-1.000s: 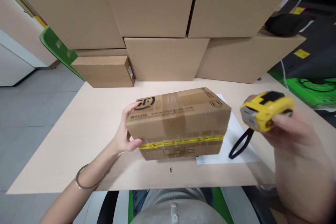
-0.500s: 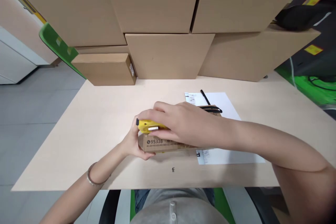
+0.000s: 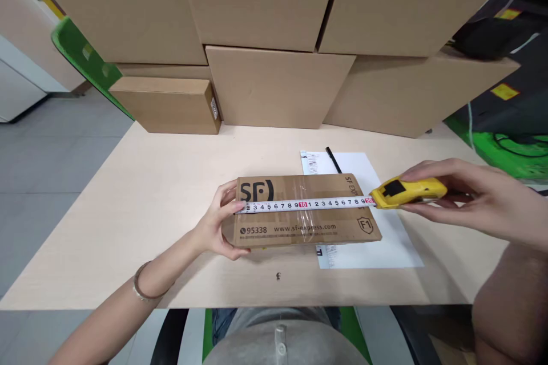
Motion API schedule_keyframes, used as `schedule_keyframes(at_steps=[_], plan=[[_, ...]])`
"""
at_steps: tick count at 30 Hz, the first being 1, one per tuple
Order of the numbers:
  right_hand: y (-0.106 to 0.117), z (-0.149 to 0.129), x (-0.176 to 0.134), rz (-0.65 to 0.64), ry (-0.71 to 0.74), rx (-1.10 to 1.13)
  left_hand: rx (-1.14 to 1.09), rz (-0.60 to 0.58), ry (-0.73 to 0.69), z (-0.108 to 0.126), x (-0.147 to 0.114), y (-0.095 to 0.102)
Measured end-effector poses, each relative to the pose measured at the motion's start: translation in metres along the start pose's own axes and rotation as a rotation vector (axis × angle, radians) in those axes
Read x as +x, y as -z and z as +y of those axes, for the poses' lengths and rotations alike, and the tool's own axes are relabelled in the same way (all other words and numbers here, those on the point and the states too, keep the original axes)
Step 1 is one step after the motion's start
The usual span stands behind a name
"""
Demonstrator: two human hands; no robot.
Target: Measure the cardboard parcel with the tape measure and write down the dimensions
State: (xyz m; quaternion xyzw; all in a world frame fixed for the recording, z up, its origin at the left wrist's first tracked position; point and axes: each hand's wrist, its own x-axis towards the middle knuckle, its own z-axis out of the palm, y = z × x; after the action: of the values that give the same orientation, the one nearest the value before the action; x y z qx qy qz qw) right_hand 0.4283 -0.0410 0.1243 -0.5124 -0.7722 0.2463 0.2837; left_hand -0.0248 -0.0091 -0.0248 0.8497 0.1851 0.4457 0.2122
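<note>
A small brown cardboard box (image 3: 278, 238) with black SF print and clear packing tape down its middle lies in front of me. My left hand (image 3: 222, 222) grips its left end, the thumb pressing the tip of a white measuring blade (image 3: 274, 206) onto the top. That blade runs straight across the box to its right edge, where the red 20 mark shows. Just beyond that edge, my right hand (image 3: 458, 188) is closed around the yellow tape measure (image 3: 406, 191), held above the paper.
Under the box lies a white printed sheet (image 3: 385, 251), with a black pen (image 3: 333, 159) at its top. Large cartons (image 3: 278, 88) stack along the table's back, and a smaller carton (image 3: 171, 105) stands at the back left. A small dark mark (image 3: 278, 276) shows near the front edge.
My right hand has moved right with the tape measure, drawing the blade out across the box. My left hand stays at the box's left end. The view has shifted slightly.
</note>
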Motion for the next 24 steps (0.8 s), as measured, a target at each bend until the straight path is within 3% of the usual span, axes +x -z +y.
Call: schedule_keyframes(at_steps=[5,11,15,20,22,24], plan=[[-0.006,0.003,-0.002,-0.04,0.044,-0.026,-0.043,0.022,-0.012,-0.001,0.002,0.001],[0.002,-0.031,0.018,-0.166,0.063,-0.043,-0.07,0.023,0.049,-0.002,-0.004,0.002],[-0.035,-0.076,0.061,-0.345,0.146,-0.095,-0.145,0.05,0.161,-0.006,-0.014,-0.002],[-0.102,-0.128,0.104,-0.421,0.482,-0.165,-0.283,0.096,0.309,-0.003,-0.021,-0.006],[-0.112,-0.139,0.11,-0.425,0.596,-0.161,-0.299,0.13,0.391,0.002,-0.017,-0.004],[-0.109,-0.143,0.11,-0.357,0.611,-0.162,-0.338,0.202,0.47,0.008,-0.011,0.0]])
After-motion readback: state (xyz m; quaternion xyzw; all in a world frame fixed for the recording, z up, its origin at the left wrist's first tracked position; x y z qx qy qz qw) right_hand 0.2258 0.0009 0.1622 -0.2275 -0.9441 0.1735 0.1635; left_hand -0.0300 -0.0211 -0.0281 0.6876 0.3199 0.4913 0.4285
